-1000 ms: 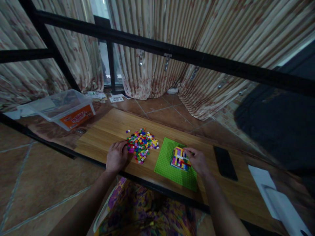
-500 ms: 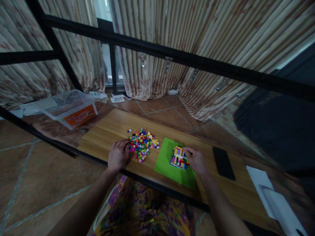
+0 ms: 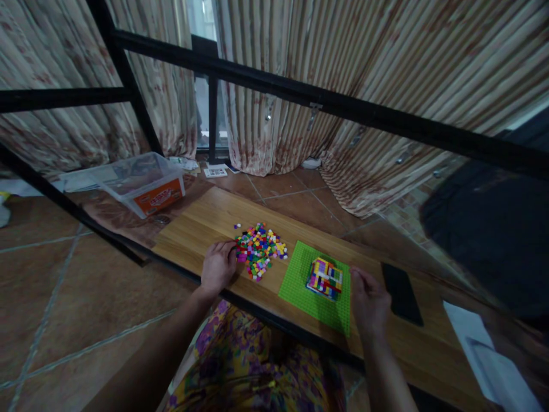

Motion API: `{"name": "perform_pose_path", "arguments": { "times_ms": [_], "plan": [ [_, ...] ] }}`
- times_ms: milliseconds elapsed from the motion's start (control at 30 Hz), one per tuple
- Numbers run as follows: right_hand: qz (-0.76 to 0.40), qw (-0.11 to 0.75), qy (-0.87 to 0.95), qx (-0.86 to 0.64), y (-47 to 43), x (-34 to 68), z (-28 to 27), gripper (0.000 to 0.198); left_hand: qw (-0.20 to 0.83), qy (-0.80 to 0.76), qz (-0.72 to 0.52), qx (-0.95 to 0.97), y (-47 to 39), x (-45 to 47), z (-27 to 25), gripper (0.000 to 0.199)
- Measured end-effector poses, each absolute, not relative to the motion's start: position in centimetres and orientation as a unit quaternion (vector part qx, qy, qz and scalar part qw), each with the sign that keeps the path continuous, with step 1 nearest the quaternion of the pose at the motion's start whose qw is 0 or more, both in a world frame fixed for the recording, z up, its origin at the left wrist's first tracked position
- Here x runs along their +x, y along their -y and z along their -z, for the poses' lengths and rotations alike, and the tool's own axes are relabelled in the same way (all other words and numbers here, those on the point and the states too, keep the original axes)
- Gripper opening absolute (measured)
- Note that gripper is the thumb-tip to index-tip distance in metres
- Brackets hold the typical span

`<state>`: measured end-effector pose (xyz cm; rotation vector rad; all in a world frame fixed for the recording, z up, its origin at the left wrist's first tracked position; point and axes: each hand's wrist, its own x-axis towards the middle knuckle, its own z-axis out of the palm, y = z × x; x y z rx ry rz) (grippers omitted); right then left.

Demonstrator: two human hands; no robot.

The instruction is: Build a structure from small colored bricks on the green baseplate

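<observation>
A heap of small multicoloured building bricks lies on the wooden table. My left hand rests at the heap's left edge, its fingers curled together at the bricks; what they pinch, if anything, is too small to name. To the right, a block-shaped build of coloured bricks stands on a green studded baseplate. Just off the baseplate's right edge is my right hand, apart from the build. Its fingers are closed, and whatever is between them cannot be made out.
A black phone lies right of my right hand, with white sheets past the table's end. A clear plastic bin with an orange label stands on the floor at left. A black metal bar crosses above the table.
My right hand has moved away from the brick build to the right, off the baseplate. My left hand stays at the heap. The whole view has shifted slightly.
</observation>
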<state>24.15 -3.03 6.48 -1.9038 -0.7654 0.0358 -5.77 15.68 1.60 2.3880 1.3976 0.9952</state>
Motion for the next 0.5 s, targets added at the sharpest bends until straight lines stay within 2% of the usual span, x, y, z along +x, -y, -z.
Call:
{"name": "perform_pose_path", "arguments": {
  "times_ms": [100, 267, 500],
  "plan": [
    [-0.033, 0.504, 0.359, -0.785, 2.9, 21.1, -7.3, 0.040, 0.111, -0.477, -0.338, 0.804, -15.6, -5.8, -1.5, 0.026],
    [-0.130, 0.455, 0.486, -0.735, 1.6, 15.1, -6.4, 0.027, 0.116, -0.474, -0.338, 0.805, -15.6, -5.8, -1.5, 0.025],
    [-0.177, 0.399, 0.553, -0.710, 0.4, 10.6, -4.5, 0.023, 0.116, -0.479, -0.331, 0.805, -15.5, -5.7, -1.5, 0.025]
  ]
}}
